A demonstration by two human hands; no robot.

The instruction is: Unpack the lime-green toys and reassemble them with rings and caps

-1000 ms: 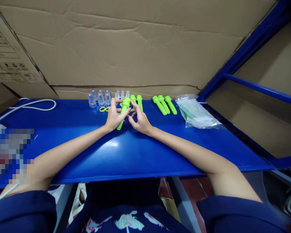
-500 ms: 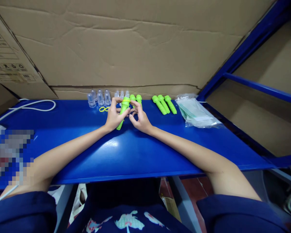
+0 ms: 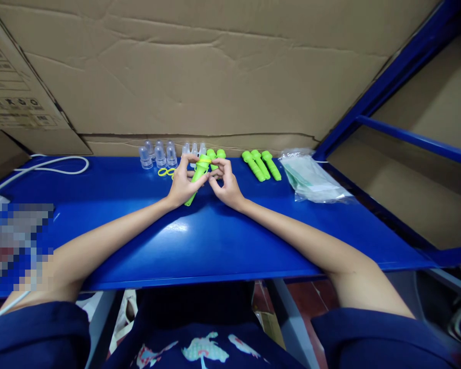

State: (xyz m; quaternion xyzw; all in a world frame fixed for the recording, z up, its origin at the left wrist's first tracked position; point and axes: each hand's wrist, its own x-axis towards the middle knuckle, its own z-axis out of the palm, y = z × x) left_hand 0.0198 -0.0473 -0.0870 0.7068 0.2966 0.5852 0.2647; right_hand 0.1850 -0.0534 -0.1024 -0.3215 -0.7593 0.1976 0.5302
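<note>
My left hand [image 3: 181,185] is wrapped round a bright green plastic tube [image 3: 197,178], held tilted with its wide end up and its lower tip near the blue table [image 3: 200,236]. My right hand [image 3: 226,186] meets it from the right, fingertips pinched at the tube's wide top; a thin yellow-green ring seems to sit there. Two more green tubes [image 3: 216,155] lie just behind my hands. A loose yellow ring [image 3: 165,172] lies on the table left of my left hand.
Three green tubes [image 3: 262,164] lie in a row to the right, beside a clear plastic bag [image 3: 311,178]. Several small clear caps [image 3: 158,154] stand at the back by the cardboard wall [image 3: 200,72]. A white cable [image 3: 54,165] runs at the far left.
My right hand's fingers have risen from the tube's middle to its wide top end and closed into a pinch. My left hand keeps its hold on the tube.
</note>
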